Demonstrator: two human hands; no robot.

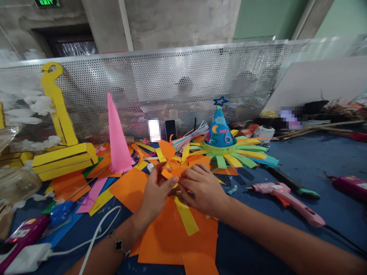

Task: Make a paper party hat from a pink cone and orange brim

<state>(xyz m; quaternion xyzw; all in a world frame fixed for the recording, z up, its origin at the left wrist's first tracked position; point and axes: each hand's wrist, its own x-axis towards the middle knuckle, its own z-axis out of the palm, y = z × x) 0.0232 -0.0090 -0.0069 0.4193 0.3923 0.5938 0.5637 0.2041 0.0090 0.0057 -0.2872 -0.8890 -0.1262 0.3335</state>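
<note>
On the far left of the blue table (315, 164), the left glue gun (24, 233) lies flat, with a white cable (99, 229) curving past it toward your wrist. Behind that, a yellow cardboard model (63, 154) sits on scattered paper, and just to its right a pink cone (117, 137) stands upright. Now your left hand (156, 191): fingers and thumb are closed on a curled orange paper piece (171, 170), holding it just above the big orange sheet (169, 236) in front of you. A yellow strip (186, 217) lies across that sheet, running out from under your hands. Your right hand (202, 189) is right up against the left, knuckles up, fingers bent down at the same paper piece. Whether they pinch it I cannot tell, because the tips are tucked out of sight. Behind it, a blue party hat (219, 131) stands upright on a ring of yellow and green strips. Further right, the right glue gun (286, 198) lies on the table, well apart from your hands, its nozzle pointing toward them.
</note>
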